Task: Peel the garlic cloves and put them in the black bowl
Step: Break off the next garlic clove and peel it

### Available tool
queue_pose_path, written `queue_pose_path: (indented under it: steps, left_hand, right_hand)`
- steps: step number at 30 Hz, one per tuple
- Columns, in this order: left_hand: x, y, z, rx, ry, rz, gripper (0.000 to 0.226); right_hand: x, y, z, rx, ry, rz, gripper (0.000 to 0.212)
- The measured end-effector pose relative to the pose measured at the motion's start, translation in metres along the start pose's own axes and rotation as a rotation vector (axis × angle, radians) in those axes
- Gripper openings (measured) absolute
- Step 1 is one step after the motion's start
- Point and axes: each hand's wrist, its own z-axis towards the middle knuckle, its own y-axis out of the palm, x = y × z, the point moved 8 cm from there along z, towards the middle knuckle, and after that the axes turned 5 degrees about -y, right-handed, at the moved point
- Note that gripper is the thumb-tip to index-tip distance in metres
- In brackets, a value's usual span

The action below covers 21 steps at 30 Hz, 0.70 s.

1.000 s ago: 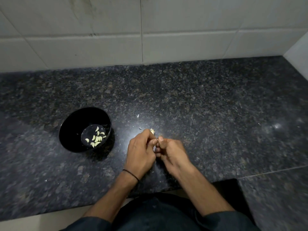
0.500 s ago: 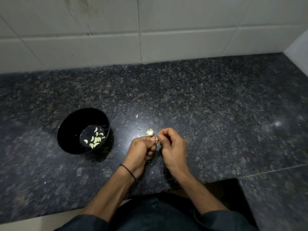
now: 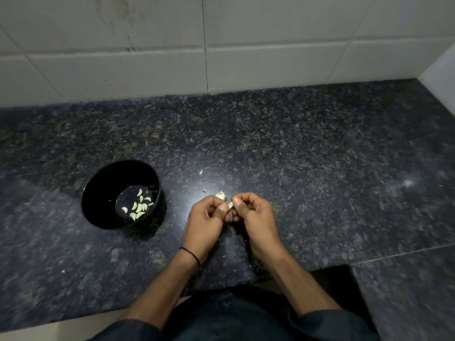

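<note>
The black bowl [image 3: 103, 193] stands on the dark granite counter [image 3: 295, 156], left of my hands, with several peeled garlic cloves [image 3: 138, 207] lying in its bottom. My left hand [image 3: 205, 221] and my right hand [image 3: 254, 217] meet just right of the bowl, fingers curled. Between their fingertips they pinch a small pale garlic clove [image 3: 230, 205]. A second pale garlic piece [image 3: 221, 195] shows just beyond my left fingers; whether it lies on the counter or is held I cannot tell.
Small white flecks of garlic skin [image 3: 201, 171] lie on the counter beyond my hands. A white tiled wall [image 3: 221, 45] closes the back, and another wall [image 3: 440, 70] the right. The counter's front edge runs under my forearms.
My hands have shifted slightly right and away from me, and the clove between the fingertips is more exposed than a second ago. The bowl has not moved.
</note>
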Motion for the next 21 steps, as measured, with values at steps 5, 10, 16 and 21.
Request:
queue_pose_path:
  steps: [5,10,16,21]
  left_hand:
    - [0.025,-0.011,-0.007,0.203,0.241,0.434,0.016]
    - [0.012,-0.004,0.004,0.085,0.104,0.312,0.026]
    - [-0.017,0.018,0.002,-0.091,-0.303,-0.334,0.030]
    - [-0.014,0.011,0.004,-0.035,-0.194,-0.215,0.030]
  right_hand:
    - [-0.002,0.002,-0.003,-0.050,-0.029,-0.192,0.018]
    - [-0.008,-0.003,-0.003,-0.010,-0.120,-0.274,0.016]
    - [-0.005,-0.004,-0.003,0.036,-0.141,-0.223,0.018]
    - [-0.004,-0.006,-0.002,0.063,-0.150,-0.201,0.016]
